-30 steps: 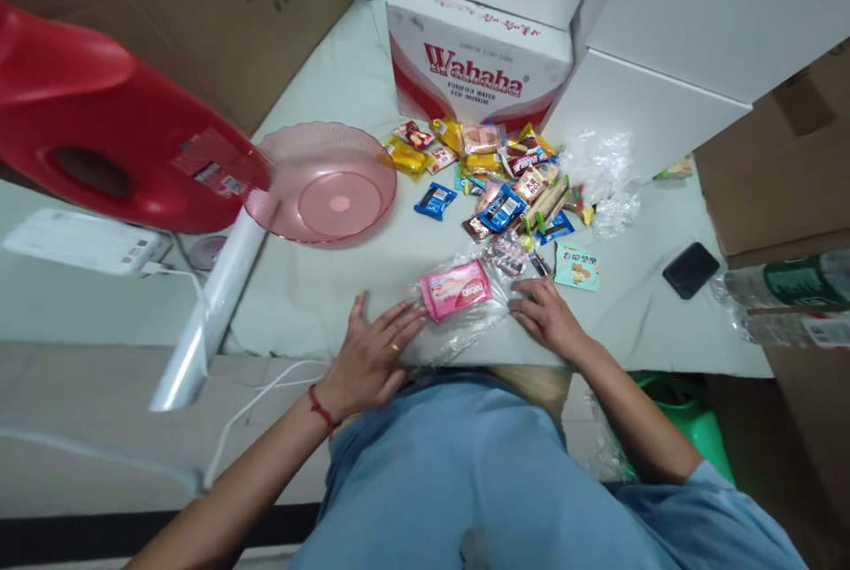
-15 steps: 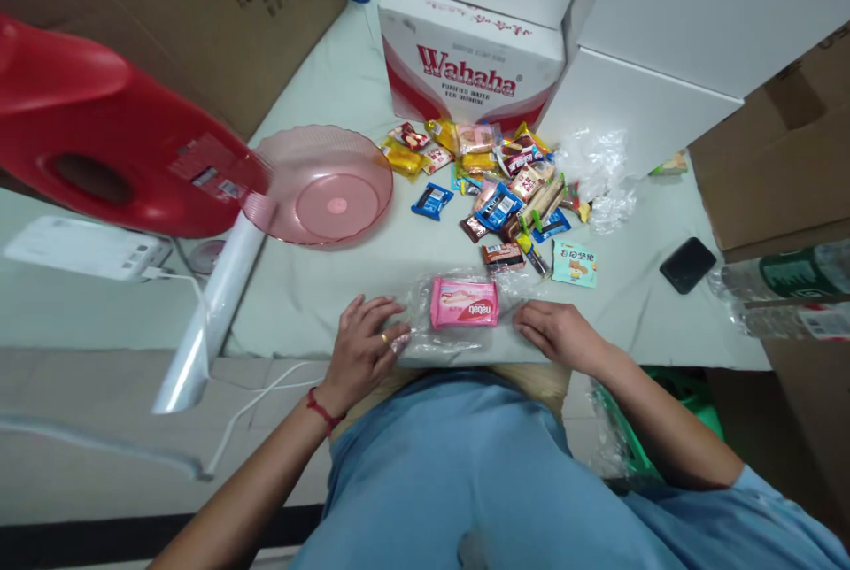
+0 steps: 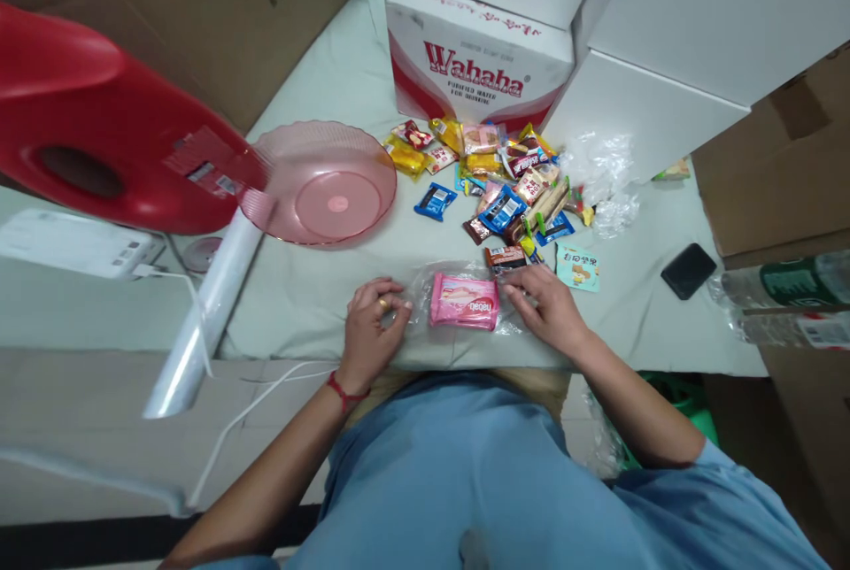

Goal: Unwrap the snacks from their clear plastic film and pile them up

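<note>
A pink wafer packet (image 3: pixel 463 302) lies inside a clear plastic bag (image 3: pixel 425 287) near the table's front edge. My left hand (image 3: pixel 372 327) is curled at the bag's left end, fingers pinched on the plastic. My right hand (image 3: pixel 548 309) rests on the bag's right end with its fingers bent over the plastic beside the packet. A small brown snack (image 3: pixel 503 258) lies just beyond my right hand's fingertips.
A heap of wrapped snacks (image 3: pixel 498 176) lies mid-table before a Wahaha carton (image 3: pixel 475 65). A pink plastic dish (image 3: pixel 322 185) stands left, a red object (image 3: pixel 99 127) and a plastic roll (image 3: pixel 205 313) further left. A black phone (image 3: pixel 689 270) and bottles (image 3: pixel 784 300) are right.
Both hands moved up onto the bag's ends. My left hand went from flat to curled and pinching. The pink packet turned level inside the bag.
</note>
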Motion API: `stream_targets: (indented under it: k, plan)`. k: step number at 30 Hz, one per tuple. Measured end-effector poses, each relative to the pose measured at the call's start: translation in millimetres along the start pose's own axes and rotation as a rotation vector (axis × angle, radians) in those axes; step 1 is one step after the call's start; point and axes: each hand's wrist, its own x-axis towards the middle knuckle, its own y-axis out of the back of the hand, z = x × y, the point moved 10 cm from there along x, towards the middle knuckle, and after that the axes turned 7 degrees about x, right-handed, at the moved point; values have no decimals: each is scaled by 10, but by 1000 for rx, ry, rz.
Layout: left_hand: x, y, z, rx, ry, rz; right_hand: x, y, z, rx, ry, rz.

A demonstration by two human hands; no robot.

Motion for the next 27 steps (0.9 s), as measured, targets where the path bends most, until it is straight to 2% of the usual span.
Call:
stream_targets:
  k: [2,4,7,9,12,14,16,19,23,27]
  plan:
    - [32,-5,42,-34,19,-1,188,-133,-50,-55,15,-2]
    - [86,-45,92,-44,22,-10,436,-348,1,-105,-19,-94]
    - [197,-146,91,-8,55,-22,767,-717,120,-91,-82,-379]
    - [275,-212,13,35,126,-33,908,-848,165,-34,-130,-538]
    - [366,-311,-117,125,249,-110,1067,-827,154,170,-206,-596]
    - [399,-377,-147,204,283,-205,1130,-772,115,332,-231,-588]
    - [416,-400,-143,275,283,-267,1165,-713,109,385,-235,-574]
    - [430,-355,-126,313,273,-249,1175,-633,142,238,-199,-576]
    - [427,-325,-145,301,286,-199,1039,-599,81,0,-154,-663]
    - [448,-317,-152,255,303,-177,816,-491,-318,-147,-2,-464]
